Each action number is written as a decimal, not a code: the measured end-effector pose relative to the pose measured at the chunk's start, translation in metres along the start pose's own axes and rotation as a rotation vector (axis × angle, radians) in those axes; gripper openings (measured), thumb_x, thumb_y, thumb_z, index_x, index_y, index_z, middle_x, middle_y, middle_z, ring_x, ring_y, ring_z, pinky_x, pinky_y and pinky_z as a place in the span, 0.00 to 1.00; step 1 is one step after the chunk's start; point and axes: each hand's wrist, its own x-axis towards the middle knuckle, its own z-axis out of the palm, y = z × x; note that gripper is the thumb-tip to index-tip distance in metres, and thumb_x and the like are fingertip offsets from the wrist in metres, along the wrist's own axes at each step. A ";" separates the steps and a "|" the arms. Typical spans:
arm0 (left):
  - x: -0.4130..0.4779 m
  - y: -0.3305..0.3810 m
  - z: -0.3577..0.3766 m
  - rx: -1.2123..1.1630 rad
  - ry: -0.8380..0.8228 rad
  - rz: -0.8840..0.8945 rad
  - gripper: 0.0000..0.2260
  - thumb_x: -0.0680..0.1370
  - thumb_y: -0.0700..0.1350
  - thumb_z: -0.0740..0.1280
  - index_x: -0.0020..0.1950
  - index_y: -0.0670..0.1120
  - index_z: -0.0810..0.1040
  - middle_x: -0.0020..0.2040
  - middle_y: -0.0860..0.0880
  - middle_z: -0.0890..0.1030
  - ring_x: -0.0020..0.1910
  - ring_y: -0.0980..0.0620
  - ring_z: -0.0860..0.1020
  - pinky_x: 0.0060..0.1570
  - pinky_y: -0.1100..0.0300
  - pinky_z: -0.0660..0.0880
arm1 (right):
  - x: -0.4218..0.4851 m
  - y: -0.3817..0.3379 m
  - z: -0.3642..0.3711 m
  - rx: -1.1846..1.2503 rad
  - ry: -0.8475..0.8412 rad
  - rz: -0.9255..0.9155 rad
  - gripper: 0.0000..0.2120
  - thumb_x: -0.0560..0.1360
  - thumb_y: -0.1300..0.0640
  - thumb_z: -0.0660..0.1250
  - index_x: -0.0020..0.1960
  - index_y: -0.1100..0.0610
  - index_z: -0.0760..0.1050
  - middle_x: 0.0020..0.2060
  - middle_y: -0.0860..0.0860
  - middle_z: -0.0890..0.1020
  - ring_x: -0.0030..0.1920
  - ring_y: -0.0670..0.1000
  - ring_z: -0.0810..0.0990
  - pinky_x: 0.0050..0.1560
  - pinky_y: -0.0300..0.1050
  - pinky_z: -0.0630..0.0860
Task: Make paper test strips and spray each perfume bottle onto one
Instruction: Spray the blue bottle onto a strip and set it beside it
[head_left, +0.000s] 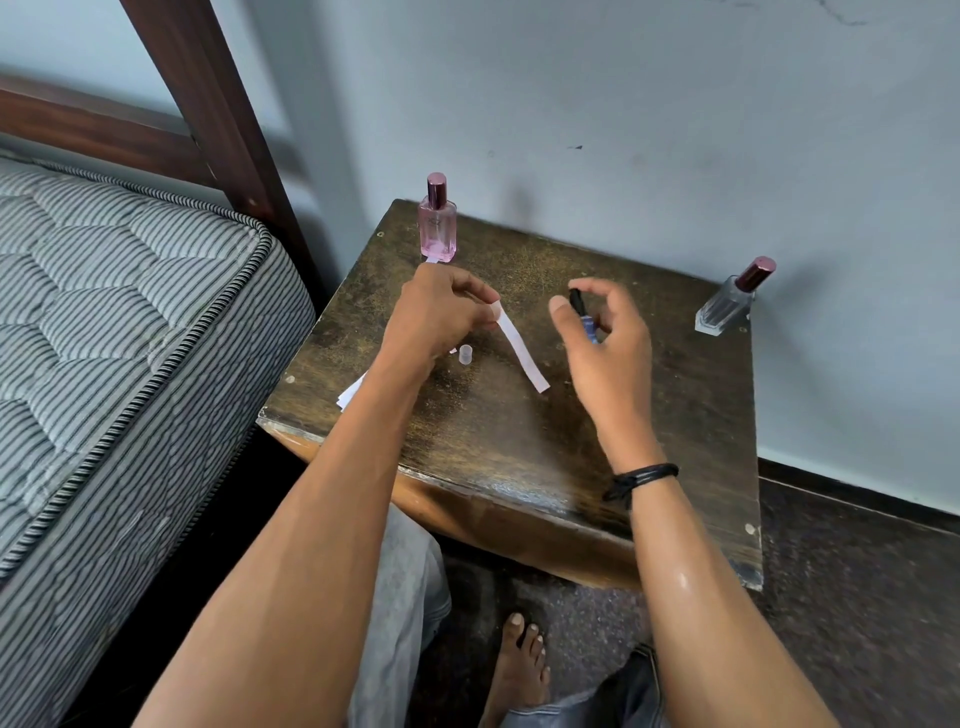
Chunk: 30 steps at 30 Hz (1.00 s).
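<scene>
L grip pinches strip; R grip holds vial.

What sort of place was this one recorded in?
Most likely a bedroom: a grey striped quilted mattress with a dark wooden bed frame sits beside a small worn dark wooden table carrying a pink glass perfume bottle.

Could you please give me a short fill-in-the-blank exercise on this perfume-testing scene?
The left hand pinches a paper ____.
The slim blue sprayer is gripped by the ____.
The pink bottle has its cap ____.
The clear bottle stands at the table's far ____ corner.
Missing: strip; right hand; on; right.
</scene>
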 end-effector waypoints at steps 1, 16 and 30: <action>0.000 0.000 0.000 0.001 -0.011 0.016 0.06 0.71 0.38 0.77 0.43 0.48 0.86 0.39 0.50 0.87 0.40 0.53 0.86 0.54 0.49 0.83 | 0.002 0.001 -0.002 0.068 -0.003 0.027 0.10 0.78 0.42 0.70 0.58 0.41 0.78 0.45 0.46 0.81 0.41 0.46 0.78 0.43 0.44 0.74; -0.004 0.005 0.011 0.218 -0.094 0.138 0.03 0.74 0.42 0.76 0.46 0.48 0.85 0.39 0.52 0.84 0.38 0.55 0.81 0.37 0.54 0.81 | 0.011 -0.004 -0.020 0.389 -0.037 0.244 0.12 0.80 0.49 0.71 0.61 0.52 0.78 0.40 0.48 0.87 0.39 0.46 0.78 0.31 0.35 0.71; -0.004 0.004 0.013 0.274 -0.106 0.164 0.03 0.74 0.44 0.76 0.46 0.50 0.85 0.41 0.53 0.84 0.43 0.53 0.82 0.36 0.57 0.80 | 0.011 -0.007 -0.021 0.320 -0.049 0.231 0.12 0.79 0.53 0.73 0.61 0.51 0.79 0.41 0.47 0.87 0.44 0.44 0.83 0.36 0.37 0.74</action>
